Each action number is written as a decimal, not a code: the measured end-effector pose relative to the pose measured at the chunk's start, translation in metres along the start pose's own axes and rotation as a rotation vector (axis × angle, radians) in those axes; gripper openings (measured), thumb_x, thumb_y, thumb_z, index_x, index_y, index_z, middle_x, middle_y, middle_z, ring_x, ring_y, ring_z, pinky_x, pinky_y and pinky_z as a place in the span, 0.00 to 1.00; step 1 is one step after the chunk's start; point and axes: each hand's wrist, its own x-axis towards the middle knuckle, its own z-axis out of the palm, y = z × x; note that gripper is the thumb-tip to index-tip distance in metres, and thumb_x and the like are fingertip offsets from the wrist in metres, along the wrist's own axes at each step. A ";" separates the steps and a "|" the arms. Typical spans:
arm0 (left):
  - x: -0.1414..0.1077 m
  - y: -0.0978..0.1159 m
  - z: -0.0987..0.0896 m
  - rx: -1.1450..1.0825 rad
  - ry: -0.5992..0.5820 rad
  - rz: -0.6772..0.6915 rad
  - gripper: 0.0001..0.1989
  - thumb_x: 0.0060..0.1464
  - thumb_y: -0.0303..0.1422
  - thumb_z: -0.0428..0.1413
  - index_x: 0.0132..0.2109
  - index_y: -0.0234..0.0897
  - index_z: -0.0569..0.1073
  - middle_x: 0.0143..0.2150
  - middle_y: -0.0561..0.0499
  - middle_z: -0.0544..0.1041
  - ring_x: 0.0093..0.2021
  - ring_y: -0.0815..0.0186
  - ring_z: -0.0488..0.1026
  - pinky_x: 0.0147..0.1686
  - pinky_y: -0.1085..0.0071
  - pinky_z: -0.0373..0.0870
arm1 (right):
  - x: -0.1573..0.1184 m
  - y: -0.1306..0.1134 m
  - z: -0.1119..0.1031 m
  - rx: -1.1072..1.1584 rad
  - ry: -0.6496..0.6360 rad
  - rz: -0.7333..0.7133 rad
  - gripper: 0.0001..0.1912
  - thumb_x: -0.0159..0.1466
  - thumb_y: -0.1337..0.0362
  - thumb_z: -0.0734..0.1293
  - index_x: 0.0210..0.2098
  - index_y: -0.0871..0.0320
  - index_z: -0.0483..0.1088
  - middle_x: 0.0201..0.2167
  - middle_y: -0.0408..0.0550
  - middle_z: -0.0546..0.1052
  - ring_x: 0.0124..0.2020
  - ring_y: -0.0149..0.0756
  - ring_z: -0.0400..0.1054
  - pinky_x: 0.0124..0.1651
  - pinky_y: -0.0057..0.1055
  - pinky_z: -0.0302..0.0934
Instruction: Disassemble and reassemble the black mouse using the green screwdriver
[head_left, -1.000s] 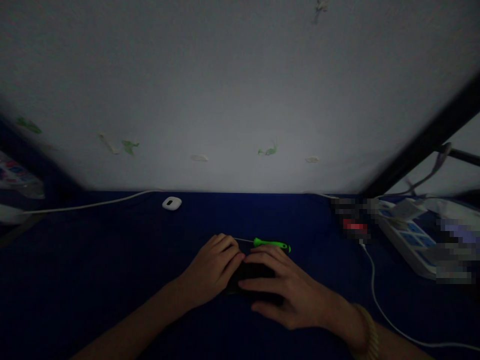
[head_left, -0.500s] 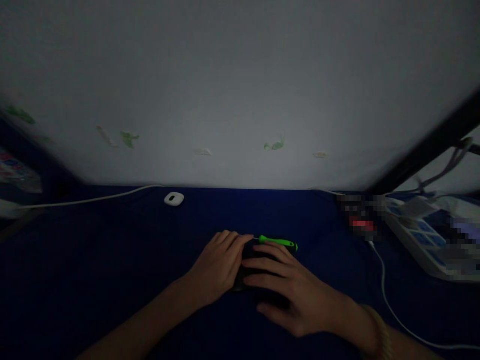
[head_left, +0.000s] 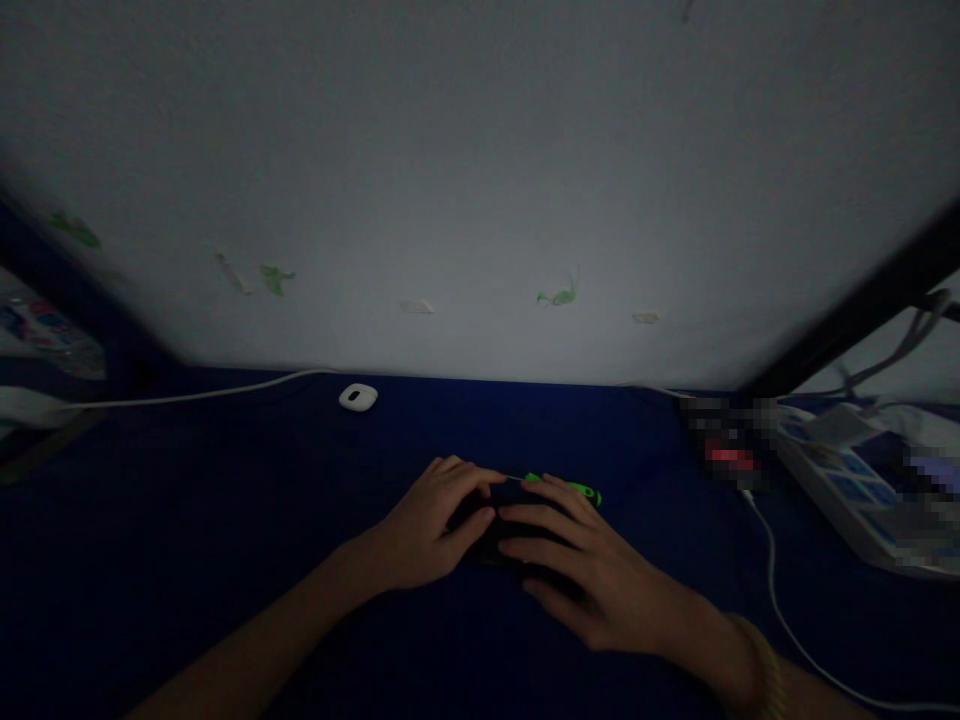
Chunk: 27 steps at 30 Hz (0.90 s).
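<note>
Carefully, the left hand (head_left: 424, 525) and right hand (head_left: 589, 570) curve their fingers over a dark, flat object (head_left: 501, 535), as if to steady it; a green-and-black screwdriver handle (head_left: 577, 490) lies just beyond the right fingers.

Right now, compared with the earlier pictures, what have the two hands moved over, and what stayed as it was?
The right hand has moved forward, its fingers now covering most of the screwdriver's green grip. The left hand has moved its fingers further over the dark object between the hands. The white power strip stayed in place.
</note>
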 end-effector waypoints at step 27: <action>-0.008 0.001 -0.016 0.073 -0.063 0.190 0.33 0.60 0.26 0.58 0.70 0.46 0.64 0.64 0.43 0.76 0.63 0.50 0.73 0.65 0.46 0.69 | -0.005 0.028 -0.004 0.054 0.232 0.217 0.37 0.69 0.45 0.72 0.72 0.50 0.61 0.62 0.57 0.73 0.64 0.54 0.66 0.68 0.61 0.61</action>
